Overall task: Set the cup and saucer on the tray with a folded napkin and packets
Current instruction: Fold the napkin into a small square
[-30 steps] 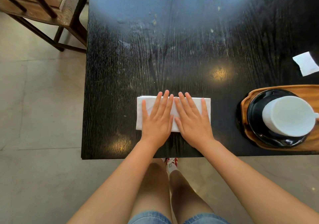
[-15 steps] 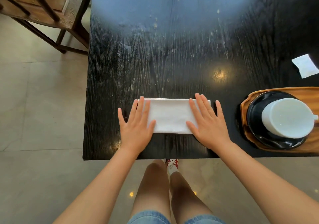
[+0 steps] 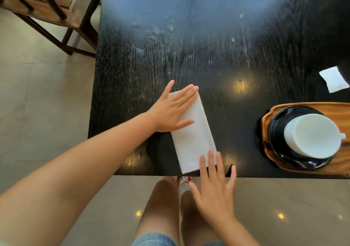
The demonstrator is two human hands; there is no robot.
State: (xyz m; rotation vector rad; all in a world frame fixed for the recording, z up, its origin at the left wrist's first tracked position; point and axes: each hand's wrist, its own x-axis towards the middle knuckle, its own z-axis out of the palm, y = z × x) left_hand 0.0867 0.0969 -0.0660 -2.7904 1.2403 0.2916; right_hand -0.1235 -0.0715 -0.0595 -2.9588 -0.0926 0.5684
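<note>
A white napkin (image 3: 193, 134), folded into a long strip, lies on the black table (image 3: 189, 47) with one short end at the near edge. My left hand (image 3: 170, 109) rests flat and open on its far left part. My right hand (image 3: 214, 189) is flat and open at the near end, fingertips touching the napkin's near right corner, palm beyond the table edge. At the right, a wooden tray (image 3: 341, 107) carries a black saucer (image 3: 276, 132) with a white cup (image 3: 310, 134) upside down on it. A white packet (image 3: 334, 79) lies beyond the tray.
A wooden chair (image 3: 47, 5) stands off the table's far left corner. My bare legs and a red-and-white shoe (image 3: 184, 181) show below the near edge, over a pale tiled floor (image 3: 37, 113).
The napkin has turned from lying crosswise to pointing towards me. My left hand moved to its far end and my right hand drew back to the near table edge.
</note>
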